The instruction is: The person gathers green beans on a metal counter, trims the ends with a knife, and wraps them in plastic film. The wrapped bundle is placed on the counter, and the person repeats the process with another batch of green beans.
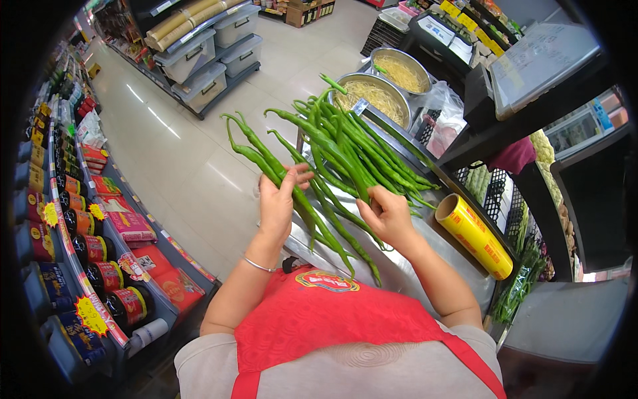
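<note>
Several long green chili peppers (254, 157) lie across my left hand (280, 202), held beneath the thumb. Its other fingers are spread and slightly blurred, and the peppers' lower ends hang toward my red apron (319, 309). To the right, my right hand (388, 215) has its fingers curled at the lower end of another long green pepper (356, 172). A heap of similar peppers (394, 154) rests on the stainless steel table (423, 259) just beyond that hand. Parts of the peppers are hidden behind my fingers.
A yellow roll of cling film (473, 237) lies at the table's right side. Beyond the heap stand two metal basins, one of bean sprouts (374, 99) and one of yellowish strands (398, 72). A dark-framed scale (541, 70) overhangs the right. Shelves of bottles (114, 249) line the left.
</note>
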### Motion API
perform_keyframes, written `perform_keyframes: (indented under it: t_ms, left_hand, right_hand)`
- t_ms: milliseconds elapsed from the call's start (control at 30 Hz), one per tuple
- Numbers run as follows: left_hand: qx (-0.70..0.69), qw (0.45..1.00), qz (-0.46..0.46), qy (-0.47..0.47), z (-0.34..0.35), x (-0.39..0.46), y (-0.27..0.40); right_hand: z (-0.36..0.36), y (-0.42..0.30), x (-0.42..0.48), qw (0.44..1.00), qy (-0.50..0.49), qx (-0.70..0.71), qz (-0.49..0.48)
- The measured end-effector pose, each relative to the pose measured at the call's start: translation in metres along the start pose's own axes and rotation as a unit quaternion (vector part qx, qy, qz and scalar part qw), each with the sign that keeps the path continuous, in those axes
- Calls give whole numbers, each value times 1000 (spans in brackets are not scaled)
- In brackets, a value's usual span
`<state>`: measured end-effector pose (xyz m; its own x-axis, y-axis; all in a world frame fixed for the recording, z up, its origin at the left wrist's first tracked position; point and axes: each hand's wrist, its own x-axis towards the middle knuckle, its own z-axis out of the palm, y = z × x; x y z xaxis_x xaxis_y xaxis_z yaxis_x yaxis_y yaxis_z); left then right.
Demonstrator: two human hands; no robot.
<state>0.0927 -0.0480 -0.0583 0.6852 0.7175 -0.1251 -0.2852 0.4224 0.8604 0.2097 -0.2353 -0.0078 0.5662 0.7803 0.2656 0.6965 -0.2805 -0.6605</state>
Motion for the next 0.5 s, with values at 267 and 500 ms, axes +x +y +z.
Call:
perform_keyframes:
  t_ms: [267, 500]
  left_hand:
    - [-57, 997, 0, -58, -2, 2, -7]
    - [-175, 982, -47, -58, 0, -3, 4]
  right_hand:
    - [29, -26, -21, 997, -27, 44, -55]
    - [42, -30, -26, 994, -33, -78, -74]
